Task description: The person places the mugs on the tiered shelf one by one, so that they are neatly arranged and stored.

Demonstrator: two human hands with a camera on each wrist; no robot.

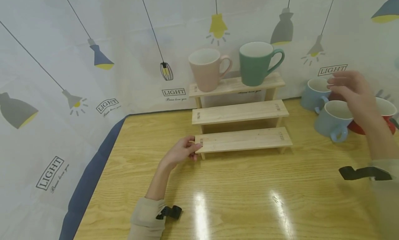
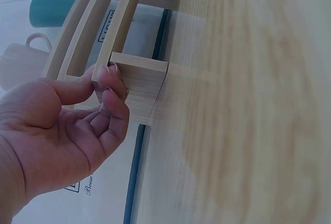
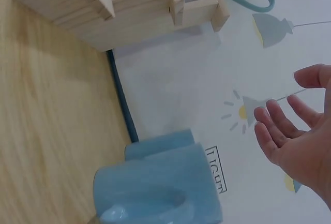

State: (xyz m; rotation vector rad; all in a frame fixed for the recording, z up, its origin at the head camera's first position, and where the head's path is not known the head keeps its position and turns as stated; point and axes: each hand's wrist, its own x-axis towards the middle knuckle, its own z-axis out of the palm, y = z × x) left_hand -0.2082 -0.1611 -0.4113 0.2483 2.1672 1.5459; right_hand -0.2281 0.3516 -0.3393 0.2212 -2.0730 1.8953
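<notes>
Mugs [image 1: 333, 119], blue, partly behind right hand [image 1: 356, 92]

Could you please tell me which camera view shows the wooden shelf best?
The head view: all three steps of the wooden shelf show, with the left hand gripping the lowest. The left wrist view shows its left end close, cut off at the top; the right wrist view shows its right end, also cut off.

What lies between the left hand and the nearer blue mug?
The wooden rack's bottom step, then a bare stretch of tabletop; the head view shows this.
</notes>
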